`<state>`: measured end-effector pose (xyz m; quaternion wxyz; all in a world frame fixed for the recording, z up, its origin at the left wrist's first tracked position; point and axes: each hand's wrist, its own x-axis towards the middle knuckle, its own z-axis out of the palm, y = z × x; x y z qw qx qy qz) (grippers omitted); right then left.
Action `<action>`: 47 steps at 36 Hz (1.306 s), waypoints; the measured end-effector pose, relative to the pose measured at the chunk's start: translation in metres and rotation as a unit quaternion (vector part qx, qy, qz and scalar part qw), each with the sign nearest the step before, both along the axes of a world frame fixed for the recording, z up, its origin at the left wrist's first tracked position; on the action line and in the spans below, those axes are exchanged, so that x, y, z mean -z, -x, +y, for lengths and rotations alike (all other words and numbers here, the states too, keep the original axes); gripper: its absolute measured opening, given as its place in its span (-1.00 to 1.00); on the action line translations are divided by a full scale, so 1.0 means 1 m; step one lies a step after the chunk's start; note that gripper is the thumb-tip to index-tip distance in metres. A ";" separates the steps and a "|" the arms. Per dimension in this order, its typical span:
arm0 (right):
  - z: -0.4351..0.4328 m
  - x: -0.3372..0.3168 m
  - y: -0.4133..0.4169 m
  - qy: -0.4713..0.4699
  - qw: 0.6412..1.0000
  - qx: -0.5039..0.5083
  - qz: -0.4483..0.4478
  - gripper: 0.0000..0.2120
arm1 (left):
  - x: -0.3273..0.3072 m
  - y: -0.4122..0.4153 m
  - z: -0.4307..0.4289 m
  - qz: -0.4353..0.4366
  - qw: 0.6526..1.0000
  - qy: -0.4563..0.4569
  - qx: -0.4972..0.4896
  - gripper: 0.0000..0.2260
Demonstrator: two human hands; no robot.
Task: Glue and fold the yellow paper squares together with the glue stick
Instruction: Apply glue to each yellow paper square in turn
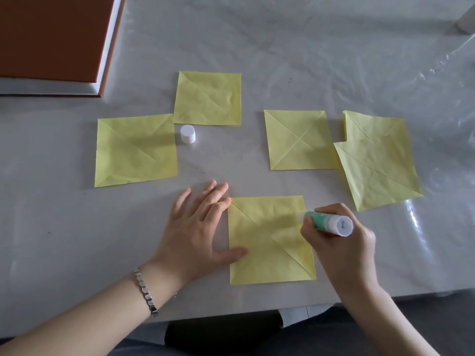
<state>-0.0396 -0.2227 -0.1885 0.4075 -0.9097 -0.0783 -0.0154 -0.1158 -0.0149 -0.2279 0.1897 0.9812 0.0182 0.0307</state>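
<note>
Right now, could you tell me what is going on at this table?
A person is gluing paper. The right hand holds the uncapped glue stick, its tip on the right edge of the nearest square, while the left hand lies flat, pinning that square's left edge. Five more creased squares lie beyond, and the white cap stands among them.

Light: soft, even, moderately bright. Glare: white streaks lay on the clear plastic sheet [421, 217] over the counter [257, 47], strongest at right. Shadows: a faint, diffuse one crossed the near yellow paper square [270, 253]. Focus was sharp; edges bowed slightly.
</note>
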 end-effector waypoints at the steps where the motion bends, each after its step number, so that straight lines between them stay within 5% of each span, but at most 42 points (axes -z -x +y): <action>1: 0.000 -0.003 0.002 -0.004 1.000 0.001 -0.010 -0.81 | 0.000 0.000 0.000 0.000 1.000 -0.001 0.001 -0.27; 14: 0.063 0.013 0.038 -0.027 0.988 -0.153 0.014 -0.77 | 0.000 0.001 -0.003 -0.010 0.999 -0.043 -0.011 -0.33; 40: -0.018 -0.012 -0.002 -0.033 0.999 0.015 0.028 -0.78 | -0.011 -0.004 -0.004 0.042 0.998 -0.043 -0.008 -0.20; 47: -0.005 -0.024 -0.021 -0.043 0.993 -0.048 0.101 -0.81 | -0.025 -0.022 -0.021 0.019 0.997 -0.054 0.045 -0.17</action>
